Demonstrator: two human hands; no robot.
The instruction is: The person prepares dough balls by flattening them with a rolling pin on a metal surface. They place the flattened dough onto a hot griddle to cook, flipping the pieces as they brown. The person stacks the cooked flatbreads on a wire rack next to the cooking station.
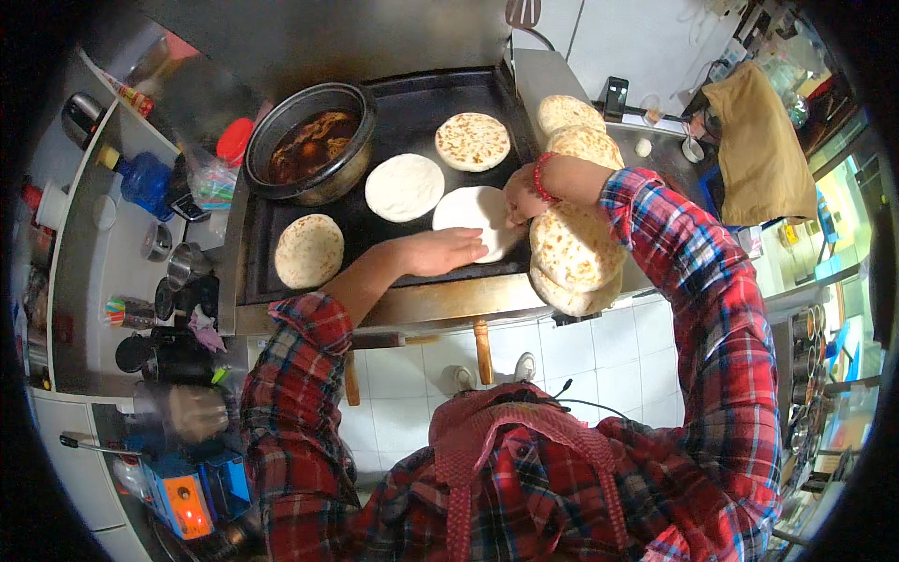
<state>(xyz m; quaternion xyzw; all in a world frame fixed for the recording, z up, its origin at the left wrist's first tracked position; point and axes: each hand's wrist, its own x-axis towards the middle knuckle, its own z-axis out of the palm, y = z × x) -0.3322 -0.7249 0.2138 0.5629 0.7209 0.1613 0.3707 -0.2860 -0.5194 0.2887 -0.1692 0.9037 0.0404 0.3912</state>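
Observation:
A pale round flatbread (472,214) lies near the front right of the black griddle (421,98). My left hand (444,251), palm down with fingers extended, is over its front left edge. At its right edge is my right hand (523,195), its fingers bent; whether they grip the bread cannot be told. Another pale flatbread (405,187) lies just left of it, a browned one (473,142) behind, and a lightly spotted one (310,251) at the front left. Browned flatbreads (577,246) overlap beside the griddle, below my right wrist, with more flatbreads (572,114) behind the wrist.
A metal pot (365,151) of dark brown liquid stands at the griddle's back left. Wooden handles (483,351) stick out below the front edge. At the right are a small dough ball (642,147), a phone (616,98) and a tan cloth (762,151). Shelves with containers line the left.

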